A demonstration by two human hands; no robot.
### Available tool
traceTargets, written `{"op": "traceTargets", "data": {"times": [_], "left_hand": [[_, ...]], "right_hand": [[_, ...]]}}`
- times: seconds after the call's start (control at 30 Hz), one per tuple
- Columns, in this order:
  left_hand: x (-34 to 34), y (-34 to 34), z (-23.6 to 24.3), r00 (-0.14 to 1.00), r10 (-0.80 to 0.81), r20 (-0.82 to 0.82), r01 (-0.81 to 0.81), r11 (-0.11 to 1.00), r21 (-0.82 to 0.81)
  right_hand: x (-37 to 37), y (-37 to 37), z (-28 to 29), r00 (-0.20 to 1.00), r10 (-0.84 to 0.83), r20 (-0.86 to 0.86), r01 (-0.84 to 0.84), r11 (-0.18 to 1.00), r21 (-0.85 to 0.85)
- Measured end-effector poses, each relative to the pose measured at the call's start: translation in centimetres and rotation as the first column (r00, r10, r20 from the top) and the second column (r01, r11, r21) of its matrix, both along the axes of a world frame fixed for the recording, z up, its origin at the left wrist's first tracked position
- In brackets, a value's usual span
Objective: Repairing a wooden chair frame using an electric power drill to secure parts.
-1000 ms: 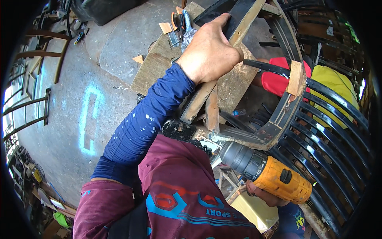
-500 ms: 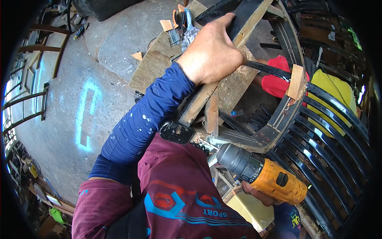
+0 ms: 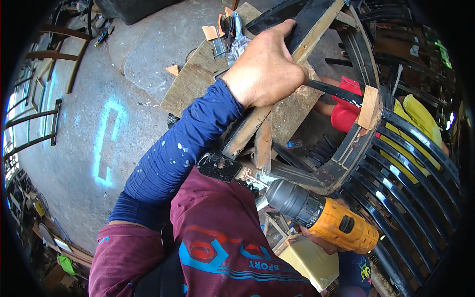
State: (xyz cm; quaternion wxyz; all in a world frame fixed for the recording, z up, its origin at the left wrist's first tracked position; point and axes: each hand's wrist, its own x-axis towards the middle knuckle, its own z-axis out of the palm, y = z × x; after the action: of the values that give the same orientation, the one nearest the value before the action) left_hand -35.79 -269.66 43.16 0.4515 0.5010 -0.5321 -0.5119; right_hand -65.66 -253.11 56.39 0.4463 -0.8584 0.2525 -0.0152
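Observation:
My left hand (image 3: 267, 69) grips a wooden rail (image 3: 319, 34) on the black-painted chair frame (image 3: 346, 148), index finger lying along the dark surface beside it. The frame has curved black slats (image 3: 405, 198) at the right and a pale wood block (image 3: 367, 106) on its curved side. My right hand (image 3: 321, 240), mostly hidden, holds a yellow and black drill (image 3: 346, 225), its front pointed at the frame's lower corner joint (image 3: 264, 175); whether the bit touches is unclear. Under my left hand is a plywood board (image 3: 180, 91) with pliers (image 3: 226, 27) and other hand tools on it.
Another person (image 3: 344, 119) in red and yellow clothing is beyond the frame at right. Wooden chair frames (image 3: 54, 54) stand at the left on the concrete floor (image 3: 74, 148). A black bulky object (image 3: 128, 10) is at the back. A yellow padded piece (image 3: 307, 262) sits below the drill.
The drill has shifted slightly left toward the corner joint. The other person's red and yellow clothing has moved a little. My left hand keeps its grip on the rail.

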Motion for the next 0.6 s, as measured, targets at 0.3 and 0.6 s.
{"op": "traceTargets", "data": {"times": [0.3,0.6], "left_hand": [[-0.3,0.0,-0.3,0.999,0.032,0.025,-0.032,0.999,-0.008],[-0.2,-0.2,-0.5,1.000,0.011,0.017,-0.011,1.000,-0.006]], "right_hand": [[-0.1,2.1,0.0,0.972,-0.195,-0.131,0.208,0.974,0.094],[-1.2,1.5,-1.4,0.971,-0.232,0.052,0.230,0.972,0.055]]}}
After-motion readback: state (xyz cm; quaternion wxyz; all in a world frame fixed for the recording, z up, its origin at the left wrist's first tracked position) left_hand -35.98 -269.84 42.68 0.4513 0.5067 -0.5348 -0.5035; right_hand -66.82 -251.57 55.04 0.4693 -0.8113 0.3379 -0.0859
